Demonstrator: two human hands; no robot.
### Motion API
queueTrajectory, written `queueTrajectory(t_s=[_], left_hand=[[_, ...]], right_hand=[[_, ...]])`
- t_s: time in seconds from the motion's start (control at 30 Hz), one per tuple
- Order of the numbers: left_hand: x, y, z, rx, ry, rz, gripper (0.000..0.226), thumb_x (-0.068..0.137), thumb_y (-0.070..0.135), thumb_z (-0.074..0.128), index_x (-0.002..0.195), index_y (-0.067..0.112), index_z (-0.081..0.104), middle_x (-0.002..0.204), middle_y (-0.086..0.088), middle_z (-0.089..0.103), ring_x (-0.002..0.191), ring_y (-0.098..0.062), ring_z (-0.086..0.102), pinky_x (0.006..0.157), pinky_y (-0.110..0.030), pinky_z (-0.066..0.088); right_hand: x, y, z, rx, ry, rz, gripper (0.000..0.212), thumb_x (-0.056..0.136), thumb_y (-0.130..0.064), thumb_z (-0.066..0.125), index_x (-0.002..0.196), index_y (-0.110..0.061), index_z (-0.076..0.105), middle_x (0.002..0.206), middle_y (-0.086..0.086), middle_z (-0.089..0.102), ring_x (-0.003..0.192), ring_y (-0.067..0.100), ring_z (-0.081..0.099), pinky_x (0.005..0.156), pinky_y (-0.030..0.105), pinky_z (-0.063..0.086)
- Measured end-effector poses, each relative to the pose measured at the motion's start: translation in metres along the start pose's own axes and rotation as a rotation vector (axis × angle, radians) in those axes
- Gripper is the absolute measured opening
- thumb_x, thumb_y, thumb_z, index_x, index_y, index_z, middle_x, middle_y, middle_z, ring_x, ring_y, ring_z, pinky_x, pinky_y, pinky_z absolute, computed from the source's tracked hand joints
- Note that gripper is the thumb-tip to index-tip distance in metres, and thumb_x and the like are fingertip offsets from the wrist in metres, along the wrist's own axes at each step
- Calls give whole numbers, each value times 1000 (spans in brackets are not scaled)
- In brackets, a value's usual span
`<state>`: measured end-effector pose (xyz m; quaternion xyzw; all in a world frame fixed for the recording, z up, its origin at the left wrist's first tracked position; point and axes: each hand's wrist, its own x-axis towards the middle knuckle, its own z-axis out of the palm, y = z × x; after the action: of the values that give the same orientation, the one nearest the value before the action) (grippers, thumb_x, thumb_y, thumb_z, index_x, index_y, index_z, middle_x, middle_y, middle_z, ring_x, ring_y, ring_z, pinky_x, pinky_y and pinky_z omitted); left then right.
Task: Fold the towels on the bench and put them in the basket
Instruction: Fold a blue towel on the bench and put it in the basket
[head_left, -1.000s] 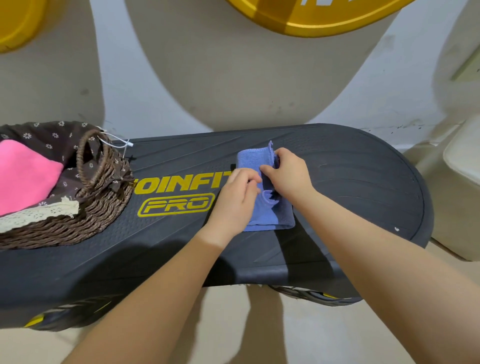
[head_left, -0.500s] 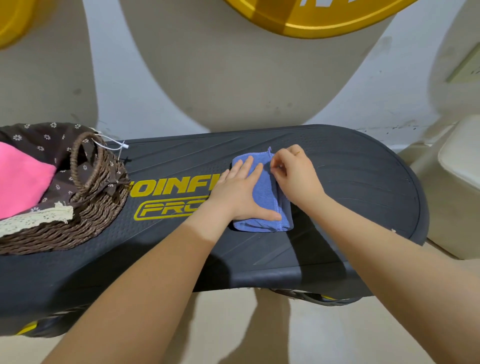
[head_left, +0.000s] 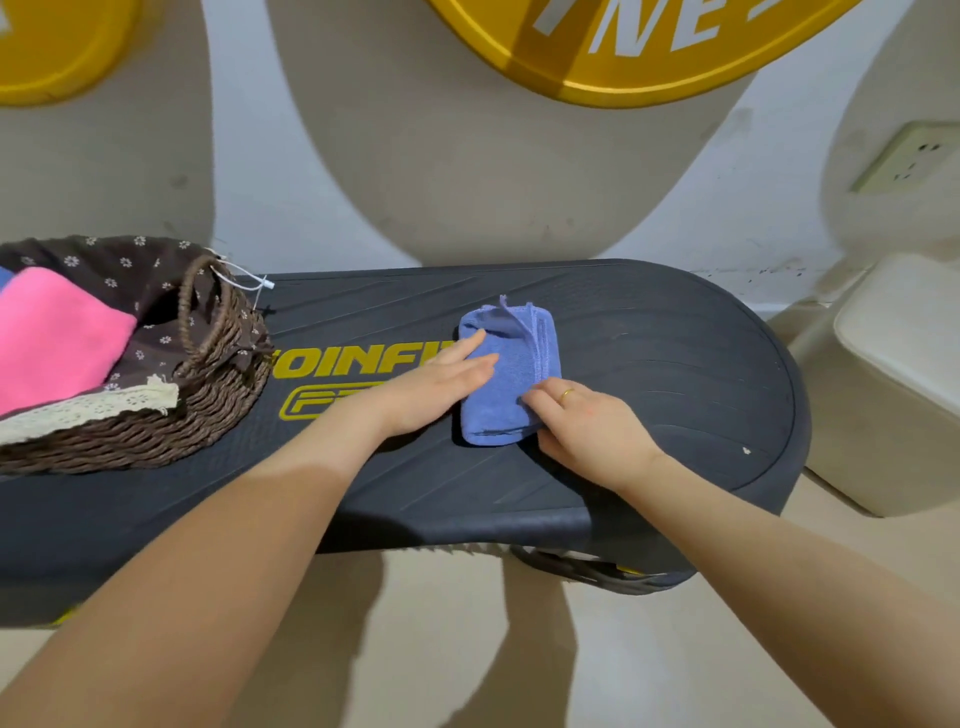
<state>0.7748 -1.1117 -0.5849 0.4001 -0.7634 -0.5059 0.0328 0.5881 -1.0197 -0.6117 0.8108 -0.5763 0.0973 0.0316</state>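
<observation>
A blue towel (head_left: 506, 374) is laid folded into a narrow upright oblong near the middle of the dark bench (head_left: 649, 364), its layered hemmed edges stacked along its right side (one corner is curled up at the far end). Left of this towel, a brown wicker basket (head_left: 171, 421) with a flowered lining is set on the bench's end. A folded pink towel (head_left: 52, 338) is held inside it.

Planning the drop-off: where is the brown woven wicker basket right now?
In the head view, the brown woven wicker basket sits at the left end of the black bench, left of the folded blue towel.
</observation>
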Motion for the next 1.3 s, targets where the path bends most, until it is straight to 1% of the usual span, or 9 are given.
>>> queueTrajectory(t_s=[0.13,0.2,0.4,0.5,0.6,0.77,0.9,1.03,1.3], left_hand=[[-16,3,-2,128,9,59,68,88,44,54,145,20,26,156,11,3,144,-7,-5,117,-30,4],[-30,6,-9,55,76,109,88,66,49,70,141,25,32,152,9,25,141,-3,17,116,-25,19],[-83,20,-34,-258,377,163,58,61,33,76,107,44,43,106,23,57,92,16,56,76,-12,49],[-111,14,-51,-382,464,176,57,60,38,73,112,37,50,110,13,63,100,1,62,80,-20,53],[-142,3,-78,-435,487,162,51,70,24,73,116,29,53,110,9,66,99,-5,65,81,-23,54],[-191,-30,-133,-404,513,105,51,71,23,71,119,23,55,113,6,66,101,-6,64,82,-22,54],[-224,-57,-174,-358,525,50,46,79,19,72,119,28,51,108,17,62,99,2,62,81,-20,52],[-234,-89,-209,-283,689,-89,49,76,29,74,115,24,44,105,23,47,101,-1,54,88,-29,49],[-226,-134,-240,-99,597,-281,66,74,28,74,121,24,28,110,-2,51,97,-18,56,82,-35,46]], right_hand=[[18,-18,-27,348,134,274,16,78,-10,59,93,-5,61,82,6,62,69,22,58,58,32,48],[29,-25,-51,610,178,371,13,79,-7,59,91,-8,61,78,-3,58,65,4,50,61,17,41],[74,-52,-101,1324,158,547,21,89,-4,44,71,-10,52,60,-2,45,53,9,38,47,17,34],[103,-75,-107,1390,30,525,20,95,-18,44,81,-5,52,69,9,49,54,12,46,48,19,40],[134,-100,-104,1492,-81,434,44,87,-42,46,122,-16,52,108,-4,60,92,8,59,77,22,48],[194,-149,-110,1228,-223,106,81,71,-29,62,144,-25,28,138,-12,41,125,-1,40,102,19,38],[245,-197,-105,1241,-485,20,55,71,-14,55,125,-25,49,118,-2,58,107,11,56,93,28,44],[289,-233,-89,1113,-444,119,18,87,-3,54,100,-16,58,100,7,64,91,22,61,87,39,48],[341,-265,-28,736,-475,315,29,83,-21,54,107,-9,64,108,7,65,98,23,61,89,34,50]])
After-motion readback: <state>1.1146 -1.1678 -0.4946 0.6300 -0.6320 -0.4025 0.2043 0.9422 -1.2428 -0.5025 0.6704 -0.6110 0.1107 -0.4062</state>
